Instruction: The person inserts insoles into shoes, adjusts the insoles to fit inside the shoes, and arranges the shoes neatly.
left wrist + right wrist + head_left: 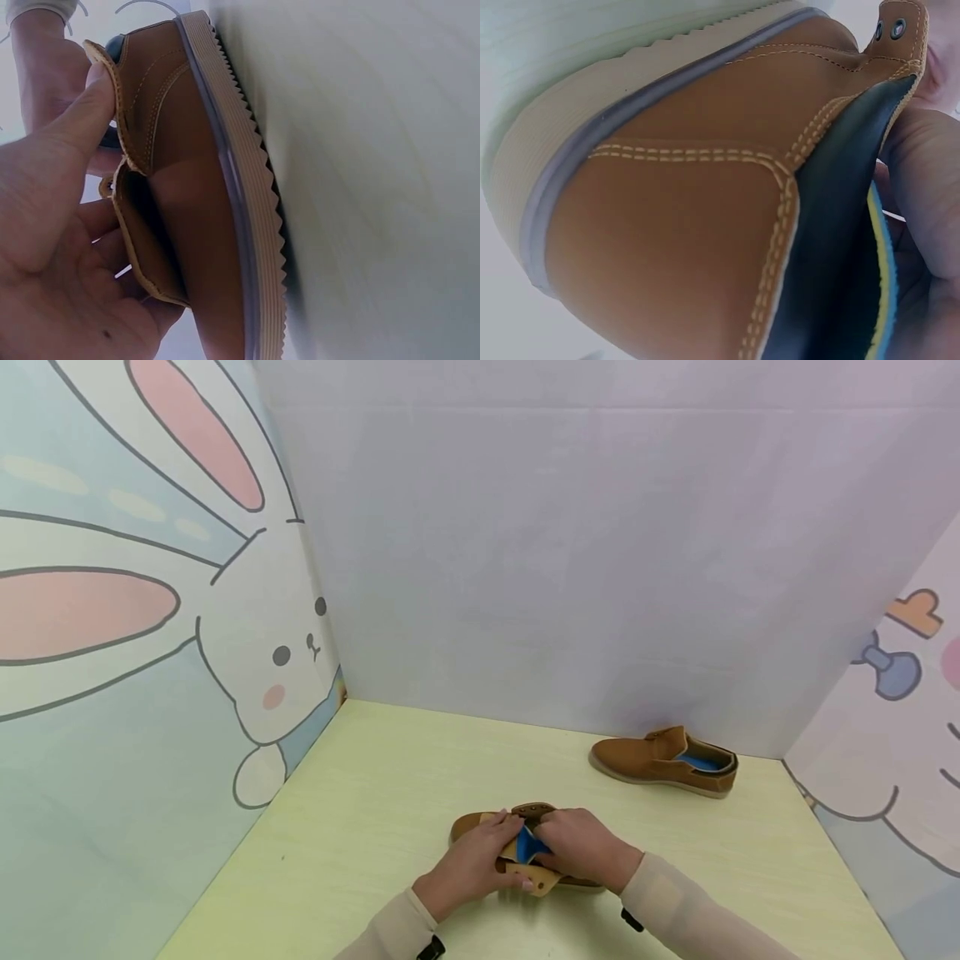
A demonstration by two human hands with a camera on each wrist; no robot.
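A brown leather shoe (465, 824) sits sole-down on the table, its toe to the left and its eyelet flaps spread apart. My left hand (472, 865) holds it open: in the left wrist view the thumb presses the near flap (118, 105) while the fingers lie by the tongue (150, 251). From the right, my right hand (583, 847) reaches into the opening and grips a blue insole (527, 846). The right wrist view shows this insole's blue and yellow edge (885, 277) standing up inside the dark lining, beside the right fingers. Its front part is hidden in the shoe.
A matching brown shoe (633, 760) stands at the back right, toe to the left, with a blue insole (701, 762) lying in it. The pale yellow table (360, 793) is bounded by a grey back wall (525, 568) and side panels with cartoon animals.
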